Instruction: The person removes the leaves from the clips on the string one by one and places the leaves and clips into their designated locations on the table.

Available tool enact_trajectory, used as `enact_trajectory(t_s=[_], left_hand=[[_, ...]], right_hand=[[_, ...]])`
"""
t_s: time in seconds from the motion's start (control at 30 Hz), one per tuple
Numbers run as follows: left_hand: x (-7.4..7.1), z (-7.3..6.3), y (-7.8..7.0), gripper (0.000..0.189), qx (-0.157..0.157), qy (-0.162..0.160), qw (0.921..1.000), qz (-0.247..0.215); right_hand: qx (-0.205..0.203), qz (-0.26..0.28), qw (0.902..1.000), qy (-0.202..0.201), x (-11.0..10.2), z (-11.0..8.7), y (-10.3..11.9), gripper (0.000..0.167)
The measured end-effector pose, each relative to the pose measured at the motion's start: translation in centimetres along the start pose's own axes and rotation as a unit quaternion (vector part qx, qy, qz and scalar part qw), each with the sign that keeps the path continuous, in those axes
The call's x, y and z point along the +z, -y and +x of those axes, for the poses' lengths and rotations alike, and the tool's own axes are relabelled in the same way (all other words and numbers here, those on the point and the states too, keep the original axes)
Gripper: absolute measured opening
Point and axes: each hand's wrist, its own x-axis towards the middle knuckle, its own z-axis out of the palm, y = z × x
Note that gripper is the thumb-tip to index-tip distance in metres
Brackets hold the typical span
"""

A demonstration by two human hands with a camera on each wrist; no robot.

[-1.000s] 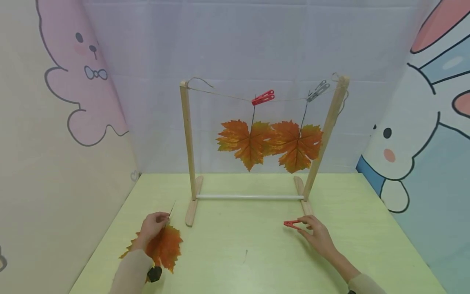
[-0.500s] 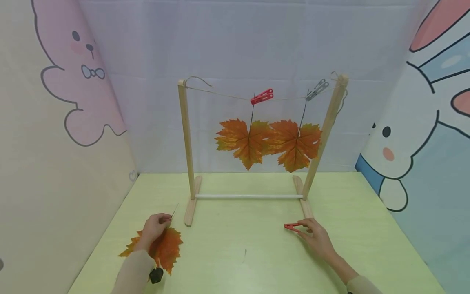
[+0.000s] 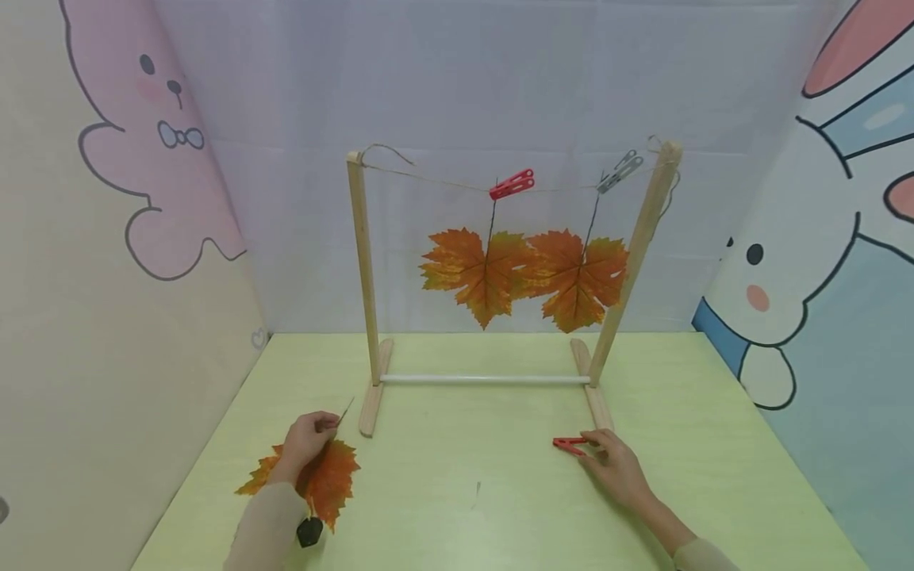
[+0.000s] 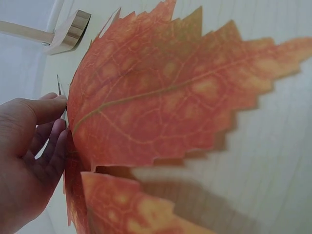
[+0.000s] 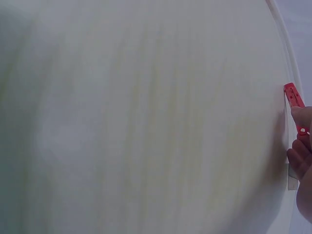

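Note:
At the table's left, my left hand (image 3: 309,441) pinches the thin dark stem of an orange artificial leaf (image 3: 334,480) between thumb and fingers. The stem tip points up and right; part of the leaf is hidden behind my wrist and sleeve. In the left wrist view, its red, veined surface (image 4: 161,97) fills much of the picture. My right hand (image 3: 620,473) holds a red clothespin (image 3: 568,445) by its handle end, close over the table on the right. In the right wrist view the clothespin (image 5: 294,96) shows at the right edge.
A wooden frame (image 3: 366,277) with a white crossbar (image 3: 485,379) stands at the back. On its string (image 3: 428,179), a red clothespin (image 3: 512,184) and a grey clothespin (image 3: 620,174) each hold a hanging orange leaf (image 3: 580,277). Walls enclose the table (image 3: 443,468) on three sides.
My left hand has shifted slightly right with the leaf, its stem tip leaning further right. My right hand and the clothespin have come slightly nearer. The hanging leaves stay on the string.

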Motion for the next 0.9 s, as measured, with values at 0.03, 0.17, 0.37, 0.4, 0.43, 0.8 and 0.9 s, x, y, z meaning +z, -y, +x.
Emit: enact_trajectory(t_s=[0.03,0.17,0.37,0.4,0.43,0.8,0.9], left_hand=[[0.06,0.04,-0.01,0.018,-0.001,0.000,1.0000,0.000],[0.18,0.10,-0.06,0.019,-0.008,0.001,1.0000,-0.001],[0.15,0.02,0.06,0.019,-0.006,0.003,1.0000,0.002],[0.21,0.04,0.07,0.018,-0.006,0.003,1.0000,0.004],[0.20,0.06,0.13,0.018,-0.007,0.003,0.9999,0.007],[0.32,0.31,0.17,0.019,-0.029,0.021,0.9992,0.015],[0.27,0.36,0.11,0.019,-0.022,0.022,0.9993,0.019]], right_hand=[[0.002,0.000,1.0000,0.001,-0.02,0.00,0.02,0.037],[0.006,-0.008,0.9999,0.005,-0.07,-0.02,0.08,0.036],[0.020,-0.028,0.9994,0.010,-0.10,-0.01,0.14,0.035],[0.022,-0.032,0.9992,0.010,-0.15,-0.03,0.14,0.035],[0.023,-0.035,0.9990,0.012,-0.14,0.02,0.16,0.035],[0.044,-0.044,0.9976,0.029,-0.22,0.14,0.25,0.034],[0.038,-0.044,0.9980,0.027,-0.23,0.14,0.23,0.035]])
